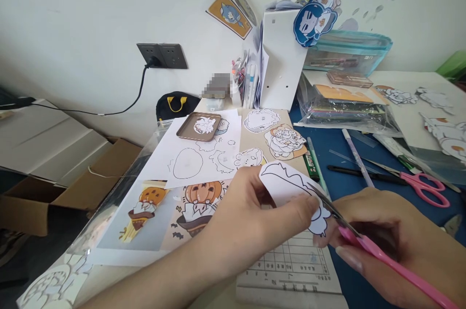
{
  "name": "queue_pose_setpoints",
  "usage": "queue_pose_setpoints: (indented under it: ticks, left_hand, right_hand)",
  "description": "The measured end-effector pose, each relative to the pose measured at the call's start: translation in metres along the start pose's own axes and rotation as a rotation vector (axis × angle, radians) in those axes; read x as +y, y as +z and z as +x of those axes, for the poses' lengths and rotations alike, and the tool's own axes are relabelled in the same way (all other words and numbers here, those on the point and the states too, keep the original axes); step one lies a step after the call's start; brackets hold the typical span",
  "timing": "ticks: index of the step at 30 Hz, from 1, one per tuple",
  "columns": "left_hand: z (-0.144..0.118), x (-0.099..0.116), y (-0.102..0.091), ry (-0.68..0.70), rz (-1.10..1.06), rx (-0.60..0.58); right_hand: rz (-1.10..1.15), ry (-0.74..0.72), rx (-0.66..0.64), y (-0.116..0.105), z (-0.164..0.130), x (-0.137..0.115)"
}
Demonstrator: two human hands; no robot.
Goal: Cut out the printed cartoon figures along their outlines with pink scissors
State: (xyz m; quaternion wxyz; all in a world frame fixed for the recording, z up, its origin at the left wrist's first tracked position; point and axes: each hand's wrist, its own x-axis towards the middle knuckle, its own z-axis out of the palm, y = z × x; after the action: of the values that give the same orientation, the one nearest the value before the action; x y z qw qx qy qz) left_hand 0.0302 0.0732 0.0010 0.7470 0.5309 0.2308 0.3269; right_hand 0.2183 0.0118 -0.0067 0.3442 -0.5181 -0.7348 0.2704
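My left hand [265,212] pinches a white paper cutout [282,180] with black outline drawing, thumb on top. My right hand [393,241] grips pink-handled scissors [382,253]; their blades lie at the paper's right edge, close to my left thumb. Part of the drawing is hidden under that thumb. Beneath both hands lies a printed form page [291,265] with a table grid. Left of my left hand are colour cartoon prints [147,207] with pumpkins.
A brown tray [182,135] holding a small cutout rests on a drawn sheet [185,163]. Second pink scissors [425,187], a white pen [355,154] and a plastic bag [349,117] lie to the right. A white file holder [280,56] stands at the back.
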Motion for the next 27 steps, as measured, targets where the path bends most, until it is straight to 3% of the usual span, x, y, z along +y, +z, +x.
queue_pose_setpoints:
  ticks: [9, 14, 19, 24, 27]
  left_hand:
    - [-0.0042, -0.0047, -0.0021, -0.022, -0.030, 0.059]
    - [-0.0043, -0.0029, -0.0006, -0.011, -0.046, 0.050]
    - [-0.0013, -0.0003, 0.0012, -0.037, -0.041, 0.043]
    - [-0.0040, -0.0032, -0.0012, -0.041, -0.032, 0.054]
    - [-0.0053, -0.0048, -0.0014, -0.032, -0.014, 0.066]
  right_hand:
    - [-0.017, -0.015, 0.056, 0.0020, -0.0034, 0.0048]
    - [-0.019, -0.011, 0.000, 0.0039, -0.0052, 0.0047]
    - [-0.023, -0.017, 0.083, 0.0013, 0.0002, -0.0004]
    - [-0.042, -0.027, -0.057, 0.0012, 0.0005, 0.0006]
    - [-0.035, -0.027, -0.064, 0.0031, -0.0010, 0.0029]
